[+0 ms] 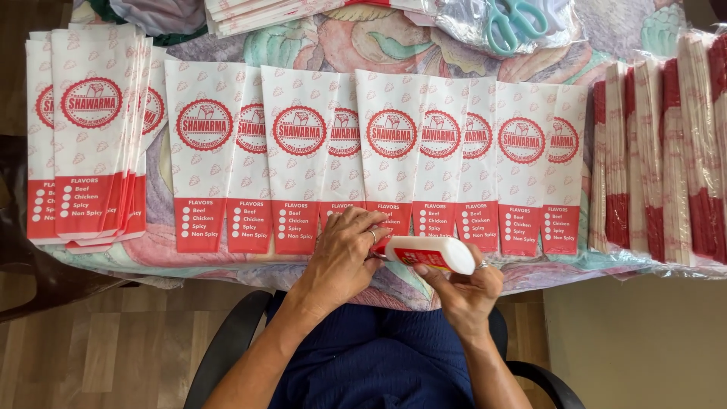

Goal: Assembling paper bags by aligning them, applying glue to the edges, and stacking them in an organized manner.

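At the far left of the table (227, 266) sits a stack of paper bags (91, 136), white with red bands at the bottom, fanned slightly. Next comes a row of bags (379, 159) of the same kind, laid flat and overlapping across the patterned tablecloth. At the near edge, in front of the middle of that row, the person's left hand (342, 254) rests with fingers curled down, pinching at the tip of a glue bottle (429, 254). The bottle is white with a red label and lies on its side, pointing left. The right hand (463, 289) grips it from below, fingers closed around its body. Further back, a pair of teal scissors (516, 21) lies on clear plastic. At the right edge, bundles of bags (659, 151) stand packed close together.
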